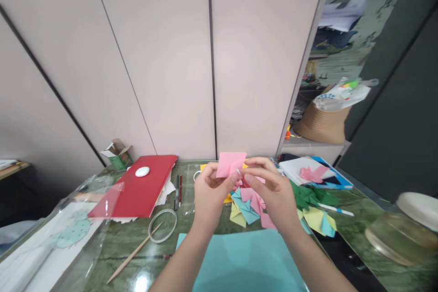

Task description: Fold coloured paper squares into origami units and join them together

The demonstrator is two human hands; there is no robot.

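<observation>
A pink paper square point(231, 164) with a crease is pinched upright between the thumb and fingers of my left hand point(212, 189). Close beside its lower right corner is my right hand point(272, 187), fingers curved and tips drawn together. A tiny white bit point(238, 171) shows at those fingertips; whether it is paper or something else is unclear. Below both hands lies a pile of folded papers, among them a blue folded piece point(247, 207), a yellow one point(237, 215) and pink ones. A turquoise sheet point(249, 260) lies flat between my forearms.
On the left are a red folder point(137, 189) bearing a white round object point(142, 172), a clear ring point(174, 226), a pointed wooden stick point(132, 258), pens point(178, 191) and a small green box point(119, 160). A lidded jar point(400, 237) and green paper point(310, 195) are right.
</observation>
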